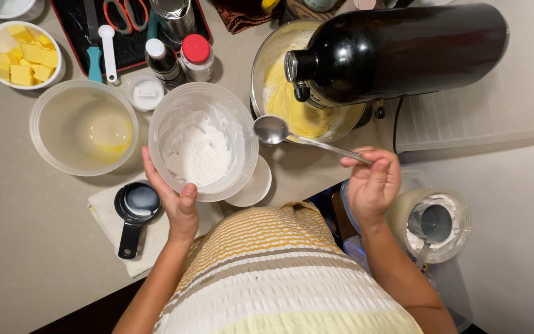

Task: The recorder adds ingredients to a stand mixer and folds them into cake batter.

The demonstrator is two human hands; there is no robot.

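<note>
Left hand (177,198): my grip is closed on the near wall of the clear plastic bowl (202,141), thumb on its rim, fingers cupped round the outside and below; forearm comes up from my body, wrist bent back.
Right hand (372,182): my grip pinches the end of the metal spoon (304,139) handle between thumb and bent fingertips; wrist raised, knuckles toward me.
Clear plastic bowl: lifted just above the worktop (32,247), between my chest and the mixer; white powder (198,148) lies heaped in the bottom and dusts the walls.
How the bowl handles: I judge it light and a bit flexible, so a one-handed hold at the rim could bend the wall; a hand spread under the base is steadier. The powder is loose and would spill if tipped.
Spoon: stiff and slim, looks empty, its head hanging between the bowl's rim and the mixing bowl (298,93); held this far back it will swing easily.
Beside me: a black measuring cup (136,207) on a cloth at left; a jar of white powder with a scoop (434,222) at right.
Farther: yellow batter in the mixing bowl under the black mixer head (397,49); an emptied plastic bowl (84,127) with yellow residue.
Farthest: butter cubes (25,59) in a white bowl.
</note>
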